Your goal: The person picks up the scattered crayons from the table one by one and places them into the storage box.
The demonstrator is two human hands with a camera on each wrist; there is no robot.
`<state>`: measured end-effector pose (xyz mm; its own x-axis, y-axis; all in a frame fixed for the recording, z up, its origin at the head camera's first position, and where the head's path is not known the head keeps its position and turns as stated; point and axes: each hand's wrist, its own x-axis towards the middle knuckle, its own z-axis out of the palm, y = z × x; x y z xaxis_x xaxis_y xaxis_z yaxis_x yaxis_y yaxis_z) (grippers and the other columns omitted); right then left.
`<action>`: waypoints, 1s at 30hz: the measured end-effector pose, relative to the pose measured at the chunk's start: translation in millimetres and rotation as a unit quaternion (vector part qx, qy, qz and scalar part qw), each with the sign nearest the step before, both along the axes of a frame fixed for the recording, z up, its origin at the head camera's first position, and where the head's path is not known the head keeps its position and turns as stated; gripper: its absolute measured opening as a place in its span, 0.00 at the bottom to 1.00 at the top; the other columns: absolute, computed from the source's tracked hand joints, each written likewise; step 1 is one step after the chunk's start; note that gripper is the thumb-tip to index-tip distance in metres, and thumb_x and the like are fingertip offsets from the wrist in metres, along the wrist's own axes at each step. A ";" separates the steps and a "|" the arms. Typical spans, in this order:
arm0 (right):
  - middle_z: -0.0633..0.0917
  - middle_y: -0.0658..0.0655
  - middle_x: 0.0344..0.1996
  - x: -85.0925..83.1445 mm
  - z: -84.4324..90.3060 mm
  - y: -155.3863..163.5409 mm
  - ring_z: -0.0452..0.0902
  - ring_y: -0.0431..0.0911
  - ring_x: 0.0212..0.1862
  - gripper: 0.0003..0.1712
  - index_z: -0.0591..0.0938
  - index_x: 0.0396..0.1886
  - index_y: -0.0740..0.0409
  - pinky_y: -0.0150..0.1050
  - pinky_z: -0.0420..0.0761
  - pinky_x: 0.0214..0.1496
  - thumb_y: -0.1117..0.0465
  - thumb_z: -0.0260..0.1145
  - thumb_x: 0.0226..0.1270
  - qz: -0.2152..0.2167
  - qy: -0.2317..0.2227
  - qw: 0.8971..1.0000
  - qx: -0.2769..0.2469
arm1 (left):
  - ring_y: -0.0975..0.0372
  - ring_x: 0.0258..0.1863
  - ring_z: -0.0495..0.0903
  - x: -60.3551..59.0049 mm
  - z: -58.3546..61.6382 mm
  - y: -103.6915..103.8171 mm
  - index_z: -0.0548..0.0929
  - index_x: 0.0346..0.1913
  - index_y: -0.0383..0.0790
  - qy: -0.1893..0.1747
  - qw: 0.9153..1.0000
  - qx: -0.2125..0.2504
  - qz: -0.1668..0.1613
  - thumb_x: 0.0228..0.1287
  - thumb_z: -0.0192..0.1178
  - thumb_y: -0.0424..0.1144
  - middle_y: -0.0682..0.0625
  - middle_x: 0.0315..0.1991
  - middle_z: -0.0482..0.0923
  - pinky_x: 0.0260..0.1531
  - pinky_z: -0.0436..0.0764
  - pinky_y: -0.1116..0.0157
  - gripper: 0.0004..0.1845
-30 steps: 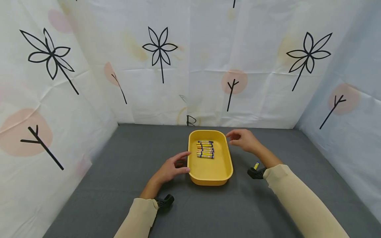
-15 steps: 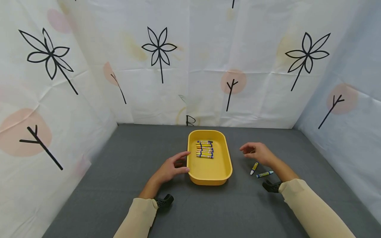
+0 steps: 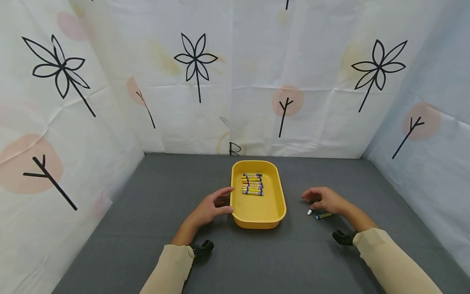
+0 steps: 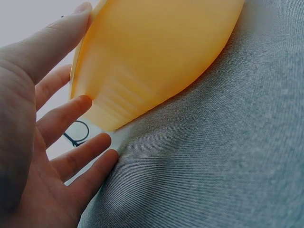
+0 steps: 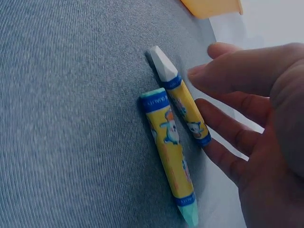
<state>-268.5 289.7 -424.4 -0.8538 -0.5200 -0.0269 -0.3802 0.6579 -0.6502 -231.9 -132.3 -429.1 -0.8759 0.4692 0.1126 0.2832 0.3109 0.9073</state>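
A yellow tray stands on the grey cloth, with several crayons lying in a row inside it. At the tray's left side, my left hand touches the rim and outer wall with its thumb and fingers spread. My right hand is low over two loose crayons to the right of the tray. The white-tipped crayon lies beside its fingers in the right wrist view; fingers and thumb stay apart, not gripping it. A pale green crayon lies next to it, farther from the fingers.
Grey cloth covers the table. White fabric with printed flowers and trees hangs behind it and along both sides. Each wrist wears a black camera mount.
My right hand has moved from the tray's right rim rightward and toward me, down over the loose crayons. The left hand has stayed against the tray.
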 end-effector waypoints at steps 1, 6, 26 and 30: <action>0.83 0.60 0.42 0.1 0.1 0.8 0.78 0.58 0.47 0.19 0.81 0.50 0.68 0.55 0.78 0.49 0.75 0.69 0.57 0.005 -0.004 1.000 0.001 | 0.39 0.64 0.66 0.3 0.1 -0.2 0.66 0.71 0.36 0.001 1.000 0.001 0.000 0.64 0.64 0.35 0.38 0.69 0.63 0.62 0.66 0.42 0.33; 0.83 0.59 0.41 0.7 -0.8 2.6 0.79 0.58 0.47 0.19 0.81 0.49 0.68 0.53 0.79 0.48 0.75 0.69 0.55 0.022 0.004 0.999 0.027 | 0.40 0.65 0.65 0.3 0.0 -1.1 0.66 0.71 0.36 0.003 1.000 -0.004 0.001 0.64 0.64 0.34 0.39 0.70 0.62 0.63 0.65 0.43 0.34; 0.80 0.53 0.31 -8.7 3.8 -11.6 0.73 0.45 0.30 0.11 0.84 0.43 0.63 0.40 0.76 0.31 0.73 0.66 0.61 -0.062 0.052 0.996 0.041 | 0.39 0.64 0.65 -0.6 -0.5 0.3 0.66 0.71 0.37 0.001 1.000 -0.005 -0.002 0.64 0.64 0.35 0.38 0.70 0.63 0.62 0.65 0.42 0.33; 0.81 0.54 0.33 -18.0 8.7 -21.0 0.75 0.47 0.32 0.11 0.84 0.45 0.62 0.41 0.78 0.32 0.71 0.65 0.64 -0.086 0.074 0.993 0.033 | 0.39 0.64 0.66 -8.5 -15.4 -0.5 0.67 0.71 0.39 0.007 1.000 -0.002 0.008 0.64 0.65 0.34 0.39 0.69 0.63 0.62 0.65 0.41 0.33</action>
